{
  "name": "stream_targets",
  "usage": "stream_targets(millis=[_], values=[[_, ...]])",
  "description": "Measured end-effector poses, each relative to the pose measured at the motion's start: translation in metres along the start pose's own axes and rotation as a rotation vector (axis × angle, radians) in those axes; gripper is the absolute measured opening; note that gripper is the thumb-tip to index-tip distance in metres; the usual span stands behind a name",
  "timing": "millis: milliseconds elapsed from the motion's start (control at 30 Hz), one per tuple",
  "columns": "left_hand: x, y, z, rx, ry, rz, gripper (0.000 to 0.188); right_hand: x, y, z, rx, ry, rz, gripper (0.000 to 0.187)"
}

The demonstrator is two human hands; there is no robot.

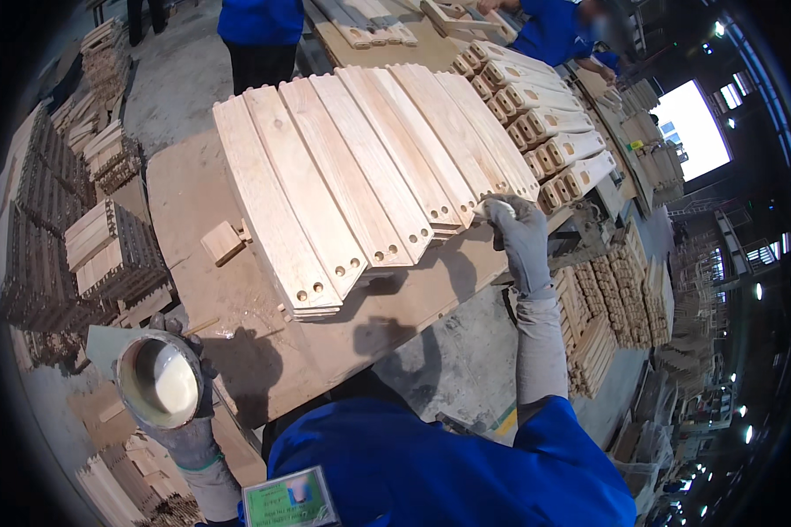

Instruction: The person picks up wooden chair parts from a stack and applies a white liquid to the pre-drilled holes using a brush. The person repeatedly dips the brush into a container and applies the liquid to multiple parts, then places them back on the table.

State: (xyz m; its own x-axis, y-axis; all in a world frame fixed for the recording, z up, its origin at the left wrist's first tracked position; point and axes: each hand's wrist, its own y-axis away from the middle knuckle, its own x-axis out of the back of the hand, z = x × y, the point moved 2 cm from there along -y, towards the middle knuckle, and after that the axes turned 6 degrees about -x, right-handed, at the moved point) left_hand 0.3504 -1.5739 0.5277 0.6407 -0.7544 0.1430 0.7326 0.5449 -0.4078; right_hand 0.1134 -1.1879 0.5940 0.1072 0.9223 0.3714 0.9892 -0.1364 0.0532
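My left hand (206,395), in a dark grey glove, is closed around a round pot (130,376) at the lower left. Creamy white liquid (176,388) lies inside the tilted pot. My right hand (522,239), also gloved in grey, is at the right end of a row of pale wooden boards (351,167). Its fingers are closed on something small and whitish, mostly hidden by the glove. The boards lie side by side in stacked layers, with round holes near their close ends. The right fingertips are by the holed end of the rightmost boards.
The boards rest on a brown worktable (185,211) with a small wood block (222,243) on it. Slotted wooden parts (554,123) are stacked at the right. More wood stacks (114,246) stand at the left. Co-workers in blue (260,22) are across the table.
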Motion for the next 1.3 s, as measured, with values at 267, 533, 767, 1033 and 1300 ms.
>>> stream_targets(millis=[267,533,767,1033,1300], values=[[-0.002,-0.001,-0.001,-0.090,-0.044,0.014,0.064,0.025,-0.021,0.003,0.030,0.076,0.096,0.025],[-0.002,-0.001,0.001,-0.100,-0.116,0.002,0.064,0.022,-0.031,0.010,0.043,0.195,0.105,0.028],[-0.008,0.001,0.004,-0.068,-0.137,0.040,0.064,0.043,-0.043,0.013,0.039,0.070,0.143,0.025],[-0.006,-0.001,0.009,-0.076,-0.189,-0.026,0.064,0.044,-0.054,0.021,0.154,0.203,0.127,0.026],[-0.012,-0.001,0.010,-0.064,-0.194,-0.011,0.062,0.052,-0.059,0.018,0.031,0.235,0.166,0.029]])
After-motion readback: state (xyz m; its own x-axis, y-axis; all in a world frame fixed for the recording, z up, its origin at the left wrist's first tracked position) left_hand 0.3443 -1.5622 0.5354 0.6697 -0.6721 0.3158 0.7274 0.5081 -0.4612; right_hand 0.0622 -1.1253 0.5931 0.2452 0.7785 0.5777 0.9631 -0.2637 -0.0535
